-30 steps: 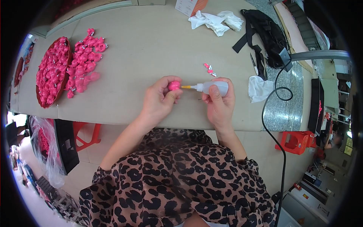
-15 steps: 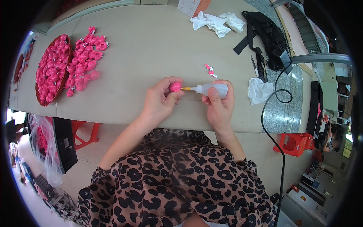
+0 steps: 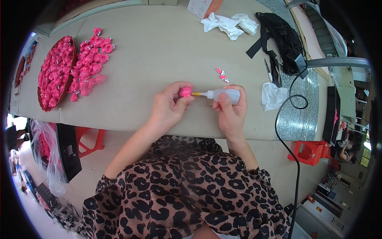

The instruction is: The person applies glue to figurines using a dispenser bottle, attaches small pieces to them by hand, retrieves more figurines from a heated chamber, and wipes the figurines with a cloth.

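Note:
Between the fingertips of my left hand (image 3: 169, 104) is a small round pink piece (image 3: 185, 92). My right hand (image 3: 231, 110) is closed round a translucent squeeze bottle (image 3: 229, 96), held on its side. The bottle's yellow tip (image 3: 196, 94) points left and meets the right side of the pink piece, or nearly so; contact is too small to tell. Just beyond my right hand, a few small pink and white bits (image 3: 222, 75) lie on the table (image 3: 155, 47).
At the left are a red tray (image 3: 73, 59) heaped with pink pieces and a loose pile (image 3: 89, 57). White tissues (image 3: 227, 26), a black bag (image 3: 280, 36), a white cloth (image 3: 273, 96) and a black cable (image 3: 280, 137) lie right. A red stool (image 3: 308, 153) stands below.
The camera view has shifted slightly. My hands keep nearly the same pose, with the bottle tip still at the pink piece.

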A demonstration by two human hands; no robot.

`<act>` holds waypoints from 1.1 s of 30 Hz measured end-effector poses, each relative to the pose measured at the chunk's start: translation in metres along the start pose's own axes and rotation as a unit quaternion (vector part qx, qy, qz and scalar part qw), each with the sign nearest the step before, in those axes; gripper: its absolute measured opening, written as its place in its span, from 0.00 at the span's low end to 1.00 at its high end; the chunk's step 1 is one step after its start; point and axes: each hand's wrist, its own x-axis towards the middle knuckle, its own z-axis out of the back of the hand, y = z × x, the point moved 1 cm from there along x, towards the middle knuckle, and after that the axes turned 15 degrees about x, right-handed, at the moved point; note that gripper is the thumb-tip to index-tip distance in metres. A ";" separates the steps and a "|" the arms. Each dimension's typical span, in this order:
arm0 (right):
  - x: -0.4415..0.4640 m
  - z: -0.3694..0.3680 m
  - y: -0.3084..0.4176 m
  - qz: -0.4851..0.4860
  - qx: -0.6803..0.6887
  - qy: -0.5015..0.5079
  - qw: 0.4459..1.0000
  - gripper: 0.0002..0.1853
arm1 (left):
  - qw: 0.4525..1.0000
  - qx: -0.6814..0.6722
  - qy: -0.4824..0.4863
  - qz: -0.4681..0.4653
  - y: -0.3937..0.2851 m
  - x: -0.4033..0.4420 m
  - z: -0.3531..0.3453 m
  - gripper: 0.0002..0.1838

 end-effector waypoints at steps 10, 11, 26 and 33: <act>-0.002 0.000 0.002 0.006 -0.016 0.002 1.000 0.11 | 1.000 0.002 0.001 0.001 -0.001 0.000 0.000 0.13; -0.002 0.000 0.003 0.007 -0.014 0.002 1.000 0.11 | 1.000 0.005 0.001 0.002 -0.001 0.000 0.000 0.13; -0.003 0.000 0.003 0.012 0.003 0.008 1.000 0.12 | 1.000 -0.005 0.002 -0.005 0.000 0.000 0.000 0.13; -0.003 0.001 0.001 0.016 -0.008 0.003 1.000 0.12 | 1.000 -0.014 0.002 -0.005 0.000 0.000 0.000 0.13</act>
